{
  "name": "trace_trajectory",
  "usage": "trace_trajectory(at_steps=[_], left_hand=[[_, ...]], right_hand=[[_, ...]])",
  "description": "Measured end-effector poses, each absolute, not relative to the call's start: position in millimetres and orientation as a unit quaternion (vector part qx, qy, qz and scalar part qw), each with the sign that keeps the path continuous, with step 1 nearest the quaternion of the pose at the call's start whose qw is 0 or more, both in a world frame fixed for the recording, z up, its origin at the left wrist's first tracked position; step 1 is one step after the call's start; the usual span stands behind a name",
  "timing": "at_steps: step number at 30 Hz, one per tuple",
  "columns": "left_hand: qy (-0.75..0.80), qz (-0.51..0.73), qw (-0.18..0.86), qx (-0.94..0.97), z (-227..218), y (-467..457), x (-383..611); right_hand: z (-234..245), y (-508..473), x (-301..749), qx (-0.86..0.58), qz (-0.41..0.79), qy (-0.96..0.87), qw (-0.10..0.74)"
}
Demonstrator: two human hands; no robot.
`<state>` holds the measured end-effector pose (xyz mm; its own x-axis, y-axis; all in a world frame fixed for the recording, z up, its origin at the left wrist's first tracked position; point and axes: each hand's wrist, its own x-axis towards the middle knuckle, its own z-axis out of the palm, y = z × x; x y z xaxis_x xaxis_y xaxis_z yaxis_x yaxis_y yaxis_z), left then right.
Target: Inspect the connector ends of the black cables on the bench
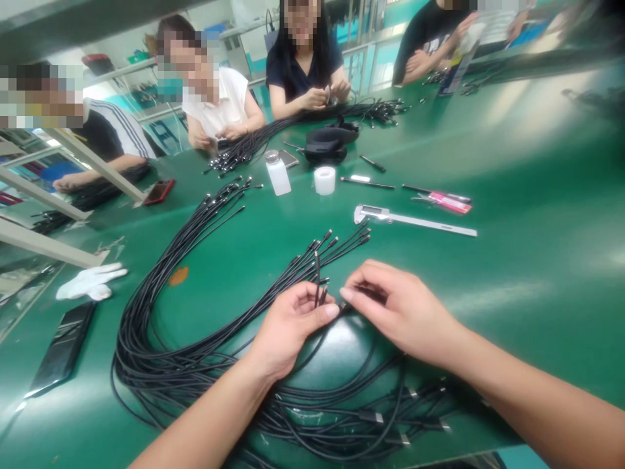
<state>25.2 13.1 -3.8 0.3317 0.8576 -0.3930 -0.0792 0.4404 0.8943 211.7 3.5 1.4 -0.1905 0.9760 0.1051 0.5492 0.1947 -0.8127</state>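
A large bundle of black cables (161, 312) lies looped on the green table (512, 195), their plug ends fanned out toward the middle. My left hand (288, 326) is closed around a few cable ends, one of which sticks upright above my fingers. Just to its right, my right hand (400, 309) pinches a black cable end, fingertips nearly touching my left thumb. More cable ends with plugs (390, 423) lie near the table's front edge under my forearms.
A digital caliper (415, 220), a white bottle (278, 172), a tape roll (325, 180), pens and a pink-handled tool (446, 200) lie beyond the cables. A white glove (90, 281) and a phone (61, 348) rest at left. Several people sit along the far side handling cables.
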Motion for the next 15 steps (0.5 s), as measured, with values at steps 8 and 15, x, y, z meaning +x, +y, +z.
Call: trace_trajectory(at_steps=[8, 15], left_hand=[[0.446, 0.356, 0.742, 0.352, -6.7, 17.5, 23.1], [0.455, 0.352, 0.744, 0.340, -3.4, 17.6, 25.7]], right_hand=[[-1.5, 2.3, 210.3, -0.519, 0.348, -0.709, 0.326], [1.3, 1.8, 211.0, -0.489, 0.366, -0.723, 0.323]])
